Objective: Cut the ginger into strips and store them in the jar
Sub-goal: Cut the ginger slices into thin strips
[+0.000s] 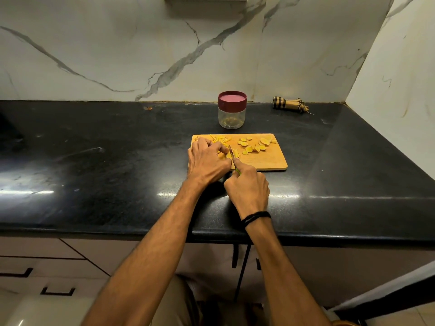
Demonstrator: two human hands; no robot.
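A wooden cutting board (268, 161) lies on the black counter. Round ginger slices (255, 144) are spread over its middle and right. Thin ginger strips (220, 138) are piled at its far left corner. My left hand (207, 161) pins a ginger piece on the board's left part with curled fingertips. My right hand (248, 188) grips a small knife (231, 153) with a green handle, its blade down on the ginger beside my left fingers. A clear jar (231, 110) with a maroon lid on stands behind the board.
The black counter (106, 165) runs left and right, with a marble wall behind and at the right. A rolled checked cloth (290, 105) lies at the back right. Drawers and cabinet handles sit below the front edge.
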